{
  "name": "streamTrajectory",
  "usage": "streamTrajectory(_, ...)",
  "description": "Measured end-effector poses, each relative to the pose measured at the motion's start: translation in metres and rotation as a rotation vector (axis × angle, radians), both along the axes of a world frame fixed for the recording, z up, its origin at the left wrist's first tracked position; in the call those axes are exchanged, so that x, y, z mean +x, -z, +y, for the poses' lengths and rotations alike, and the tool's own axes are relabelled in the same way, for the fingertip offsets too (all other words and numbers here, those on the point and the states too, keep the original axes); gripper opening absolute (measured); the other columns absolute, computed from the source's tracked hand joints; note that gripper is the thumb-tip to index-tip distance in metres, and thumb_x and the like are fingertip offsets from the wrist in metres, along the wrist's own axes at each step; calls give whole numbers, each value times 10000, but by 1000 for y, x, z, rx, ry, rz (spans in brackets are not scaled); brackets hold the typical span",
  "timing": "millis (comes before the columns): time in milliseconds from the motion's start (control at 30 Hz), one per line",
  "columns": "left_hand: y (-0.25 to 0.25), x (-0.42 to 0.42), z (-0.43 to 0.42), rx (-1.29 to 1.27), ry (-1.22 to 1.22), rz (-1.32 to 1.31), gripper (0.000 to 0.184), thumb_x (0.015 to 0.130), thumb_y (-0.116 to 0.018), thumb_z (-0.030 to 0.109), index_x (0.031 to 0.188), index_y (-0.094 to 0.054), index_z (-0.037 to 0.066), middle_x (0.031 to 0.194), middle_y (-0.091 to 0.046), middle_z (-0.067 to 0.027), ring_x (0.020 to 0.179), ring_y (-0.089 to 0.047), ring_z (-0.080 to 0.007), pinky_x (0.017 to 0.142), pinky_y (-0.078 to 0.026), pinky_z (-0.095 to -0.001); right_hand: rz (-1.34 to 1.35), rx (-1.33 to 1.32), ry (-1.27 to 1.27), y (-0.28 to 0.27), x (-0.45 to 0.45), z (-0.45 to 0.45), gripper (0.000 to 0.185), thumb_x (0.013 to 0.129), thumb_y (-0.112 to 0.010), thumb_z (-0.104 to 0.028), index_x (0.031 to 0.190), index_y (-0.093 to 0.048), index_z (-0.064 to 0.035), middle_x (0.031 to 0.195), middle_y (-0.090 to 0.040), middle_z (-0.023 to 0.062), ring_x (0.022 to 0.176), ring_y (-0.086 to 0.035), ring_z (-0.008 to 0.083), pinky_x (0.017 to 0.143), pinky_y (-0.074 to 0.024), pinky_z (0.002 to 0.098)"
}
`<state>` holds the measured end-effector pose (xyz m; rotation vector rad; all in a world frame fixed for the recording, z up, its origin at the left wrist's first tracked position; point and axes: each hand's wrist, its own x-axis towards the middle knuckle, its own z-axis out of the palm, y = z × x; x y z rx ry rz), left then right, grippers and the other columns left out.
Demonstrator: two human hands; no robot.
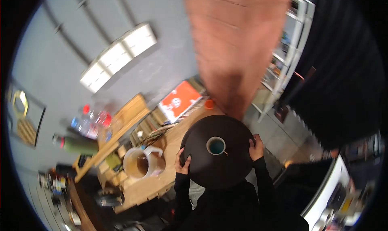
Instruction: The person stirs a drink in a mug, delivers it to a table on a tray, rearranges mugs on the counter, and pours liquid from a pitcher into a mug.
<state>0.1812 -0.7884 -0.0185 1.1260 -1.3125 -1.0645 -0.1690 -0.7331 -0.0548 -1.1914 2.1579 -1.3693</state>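
Observation:
A round dark tray (218, 170) is held level in front of my body. On it, a little above the middle, stands a small white cup (216, 145) with blue-green inside; a thin gold-coloured piece sticks out at its lower right. My left hand (183, 161) grips the tray's left rim, thumb on top. The right rim is gripped by my right hand (256, 147), with the fingers partly under the edge. To the left of the tray, a clear jug (137, 163) with a white handle rests on the wooden table.
A wooden table (178, 136) runs along the left, with books, an orange-red box (180, 101) and a wooden shelf (131, 114) carrying bottles. A brick-coloured column (238, 41) rises ahead. White shelving (298, 41) and a dark curtain (339, 81) are at the right.

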Motion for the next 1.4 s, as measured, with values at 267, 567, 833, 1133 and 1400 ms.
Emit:
streamTrajectory(267, -8, -65, -23, 22, 474, -131, 417, 892, -661, 79, 1295, -572, 19, 1267, -610, -113, 1211, -547, -227, 1061, -384, -339, -114, 66, 428, -56, -18, 107, 206, 908, -593, -38, 1093, -556, 44, 981, -649, 284, 968, -638, 447, 801, -501, 408)
streamTrajectory(567, -51, -196, -42, -261, 777, -329, 381, 893, -669, 115, 1256, -600, 21, 1188, -644, -127, 1135, -594, -237, 1019, -425, -347, -248, -174, 687, -54, -71, 175, 184, 877, -598, -22, 1051, -608, 36, 865, -650, 268, 846, -680, 355, 762, -504, 362)
streamTrajectory(833, -65, -324, -30, -264, 840, -335, 376, 889, -688, 121, 1246, -607, 30, 1198, -638, -140, 1131, -591, -243, 1004, -441, -349, -303, -20, 736, -80, -166, 210, 258, 901, -580, -105, 1123, -600, 24, 906, -646, 292, 939, -645, 430, 793, -500, 412)
streamTrajectory(1133, -70, -507, 12, -277, 996, -337, 330, 877, -699, 143, 1173, -626, 17, 1137, -649, -129, 1079, -604, -254, 983, -451, -372, -205, 76, 820, -117, -295, 286, 338, 925, -639, -300, 1031, -638, 21, 847, -656, 261, 877, -666, 402, 748, -507, 437)
streamTrajectory(1400, -59, -661, 21, -280, 1227, -262, 260, 927, -597, 102, 1167, -630, 6, 1168, -651, -124, 1122, -591, -257, 1023, -415, -373, -117, 78, 1148, -89, -370, 323, 396, 914, -664, -343, 985, -663, 46, 847, -667, 265, 878, -658, 425, 775, -521, 458)
